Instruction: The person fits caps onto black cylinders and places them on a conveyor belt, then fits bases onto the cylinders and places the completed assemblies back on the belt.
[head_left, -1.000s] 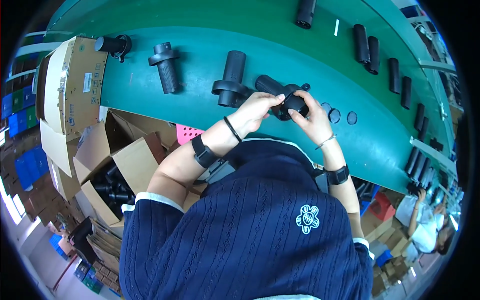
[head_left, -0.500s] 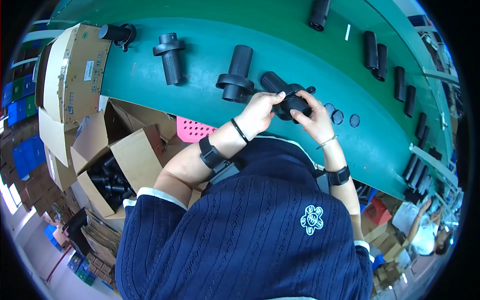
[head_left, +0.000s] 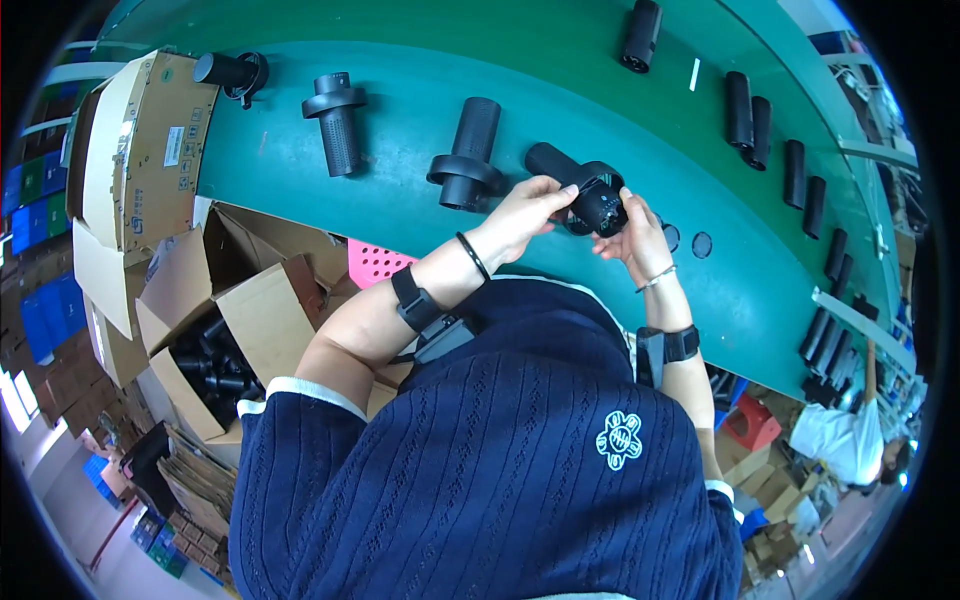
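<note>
I hold a black plastic tube part (head_left: pixel 578 188) with a flanged ring end over the green table (head_left: pixel 400 130). My left hand (head_left: pixel 525 215) grips it from the left, fingers over its top. My right hand (head_left: pixel 632 235) cups its ring end from below right. Just left of it on the table lies a second black flanged tube (head_left: pixel 466 156), and a third one (head_left: pixel 336 122) lies farther left.
Two small black discs (head_left: pixel 688 241) lie on the table by my right hand. Several black tubes (head_left: pixel 770 140) line the far right side. An open cardboard box (head_left: pixel 215 350) with black parts stands at my left, beside a pink perforated crate (head_left: pixel 372 262).
The view has shifted slightly; both hands stay on the black tube part and have turned it a little.
</note>
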